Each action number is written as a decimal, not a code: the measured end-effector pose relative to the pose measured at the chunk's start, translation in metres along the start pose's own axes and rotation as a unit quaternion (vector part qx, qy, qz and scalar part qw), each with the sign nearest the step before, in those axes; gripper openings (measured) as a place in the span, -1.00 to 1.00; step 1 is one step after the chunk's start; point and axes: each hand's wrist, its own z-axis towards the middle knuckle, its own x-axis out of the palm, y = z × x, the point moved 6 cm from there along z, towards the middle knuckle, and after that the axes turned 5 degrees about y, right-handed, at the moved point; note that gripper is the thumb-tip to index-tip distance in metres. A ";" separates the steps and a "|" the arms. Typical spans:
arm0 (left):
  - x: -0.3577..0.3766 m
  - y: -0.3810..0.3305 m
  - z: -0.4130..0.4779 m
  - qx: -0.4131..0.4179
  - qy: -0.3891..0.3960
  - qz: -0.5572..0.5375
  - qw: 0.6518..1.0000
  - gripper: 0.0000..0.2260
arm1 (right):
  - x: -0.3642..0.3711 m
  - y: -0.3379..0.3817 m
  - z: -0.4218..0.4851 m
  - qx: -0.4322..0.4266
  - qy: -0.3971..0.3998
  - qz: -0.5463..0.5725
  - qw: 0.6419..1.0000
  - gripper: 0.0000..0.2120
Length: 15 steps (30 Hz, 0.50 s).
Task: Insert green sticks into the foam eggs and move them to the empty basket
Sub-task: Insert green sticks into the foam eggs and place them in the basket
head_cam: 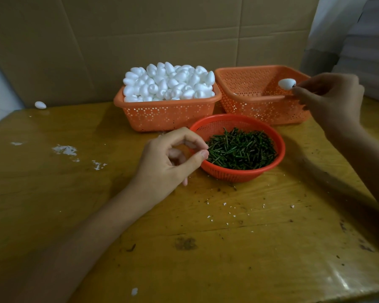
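A rectangular orange basket (169, 114) at the back is heaped with white foam eggs (169, 84). To its right stands a second orange basket (260, 106), whose inside looks almost bare. In front, a round red basket (239, 173) holds a pile of green sticks (241, 149). My left hand (173, 158) is at that basket's left rim, thumb and forefinger pinching a stick at the edge of the pile. My right hand (330, 97) hovers over the right basket's near right corner, pinching the short stick of a foam egg (286, 84) that hangs above the basket's inside.
The baskets stand on a worn yellow wooden table (206, 248) flecked with foam crumbs and stick bits. One stray foam egg (40, 104) lies at the far left edge. A cardboard sheet (140, 36) forms the wall behind.
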 end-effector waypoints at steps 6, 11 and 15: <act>0.000 0.000 0.000 0.002 0.005 -0.010 1.000 -0.93 | 0.001 -0.001 -0.001 0.007 0.005 -0.001 1.000 -0.83; 0.000 0.000 0.000 0.006 0.009 -0.010 1.000 -0.96 | 0.002 -0.006 0.001 0.014 0.010 -0.014 1.000 -0.79; 0.000 0.000 0.000 0.002 0.007 -0.006 1.000 -0.95 | -0.001 -0.002 0.002 0.003 -0.023 -0.019 1.000 -0.74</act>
